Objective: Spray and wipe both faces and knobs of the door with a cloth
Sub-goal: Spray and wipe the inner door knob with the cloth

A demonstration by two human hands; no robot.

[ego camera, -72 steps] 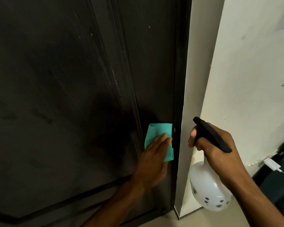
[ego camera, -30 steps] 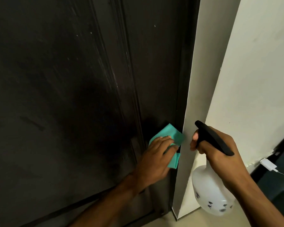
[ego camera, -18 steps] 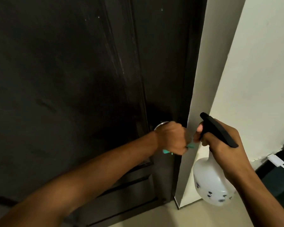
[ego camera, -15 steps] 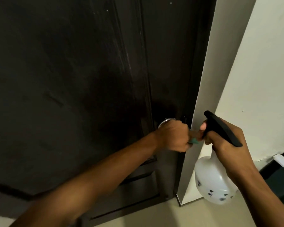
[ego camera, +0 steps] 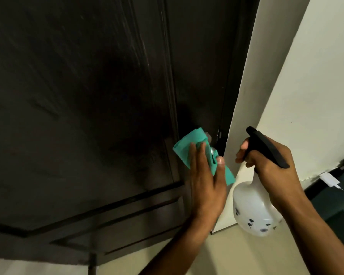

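Note:
The dark wooden door (ego camera: 87,96) fills the left and middle of the head view. Its silver knob (ego camera: 212,150) sits near the door's right edge, mostly covered by a teal cloth (ego camera: 185,147). My left hand (ego camera: 205,185) holds the cloth around the knob, fingers on the near side and thumb on the right side. To the right, my right hand (ego camera: 272,167) grips the black trigger head of a white spray bottle (ego camera: 252,211), which hangs upright beside the white door frame.
A white door frame and wall (ego camera: 276,86) stand right of the door. A white charger plug with its cable (ego camera: 329,179) sits low on the wall above dark skirting. Beige floor (ego camera: 236,255) lies below.
My left hand went from pressing the cloth flat on the door to closing around the knob, and now shows the cloth spread over the knob. The bottle hand stayed beside the frame.

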